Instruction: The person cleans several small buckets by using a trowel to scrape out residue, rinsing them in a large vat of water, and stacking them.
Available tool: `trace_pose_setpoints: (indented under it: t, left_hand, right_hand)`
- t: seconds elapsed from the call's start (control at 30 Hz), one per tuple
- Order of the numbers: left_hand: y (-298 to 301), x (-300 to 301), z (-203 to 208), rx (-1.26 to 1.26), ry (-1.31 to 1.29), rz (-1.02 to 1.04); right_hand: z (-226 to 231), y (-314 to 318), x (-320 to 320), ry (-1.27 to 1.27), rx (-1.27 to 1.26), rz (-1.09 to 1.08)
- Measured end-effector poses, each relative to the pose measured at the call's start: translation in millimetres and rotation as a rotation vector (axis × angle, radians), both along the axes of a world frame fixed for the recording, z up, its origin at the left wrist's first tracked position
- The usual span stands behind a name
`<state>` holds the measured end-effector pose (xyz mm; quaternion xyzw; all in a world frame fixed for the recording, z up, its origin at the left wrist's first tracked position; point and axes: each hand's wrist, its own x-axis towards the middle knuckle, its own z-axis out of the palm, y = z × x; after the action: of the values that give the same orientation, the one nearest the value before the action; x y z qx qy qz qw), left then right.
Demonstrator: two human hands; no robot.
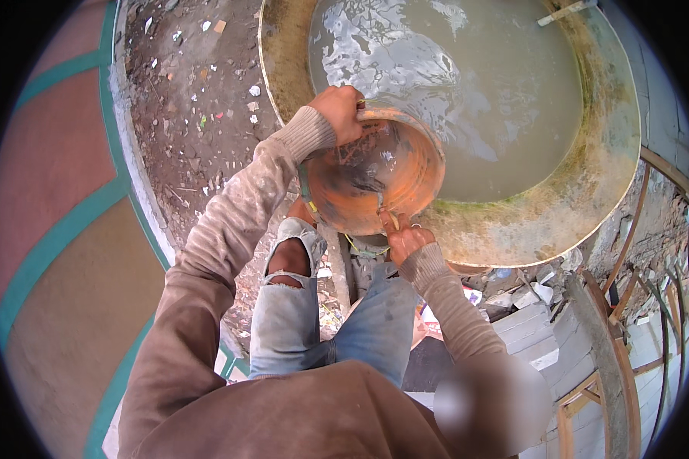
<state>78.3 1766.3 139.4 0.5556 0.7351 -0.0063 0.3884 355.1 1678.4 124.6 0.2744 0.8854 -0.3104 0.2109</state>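
An orange bucket (pixel 421 164), stained dark inside, is held at the near left edge of a large round tub (pixel 505 229) of murky water. A little water shows in the bottom of the bucket, whose mouth faces up toward me. My left hand (pixel 340 113) is closed over the bucket's far left rim. With fingers bent, my right hand (pixel 407 239) grips the near rim on the right. The tub's wide rim is yellowish brown with greenish staining along the water. Behind the bucket, part of the tub's edge is hidden.
Littered bare ground (pixel 199 115) lies left of the tub, bordered by a paved strip (pixel 61 153) with green bands. Broken rubble (pixel 524 294) and wooden pieces (pixel 612 367) lie at the right. A stick (pixel 565 13) rests over the tub's far rim.
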Motion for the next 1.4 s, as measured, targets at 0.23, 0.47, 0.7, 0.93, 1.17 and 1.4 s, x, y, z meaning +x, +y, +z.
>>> trace_pose_setpoints:
  t: [0.23, 0.47, 0.7, 0.93, 1.17, 1.4]
  left_hand:
    - [-5, 13, 2, 0.063, 0.028, -0.005]
    - [-8, 22, 18, 0.051, 0.100, 0.063]
    - [13, 51, 32, -0.043, 0.191, -0.026]
    - [7, 53, 29, 0.026, 0.202, -0.025]
    - [-9, 33, 24, 0.087, 0.191, 0.053]
    - [-30, -15, 12, 0.341, 0.349, 0.306]
  right_hand:
    - [11, 13, -17, -0.048, 0.028, -0.278]
    - [19, -15, -10, 0.037, -0.053, -0.416]
    - [13, -13, -19, 0.072, -0.033, -0.465]
    - [56, 22, -27, -0.093, -0.084, -0.476]
    - [32, -14, -18, 0.135, -0.233, -0.751]
    - [33, -7, 73, 0.460, -1.479, -1.377]
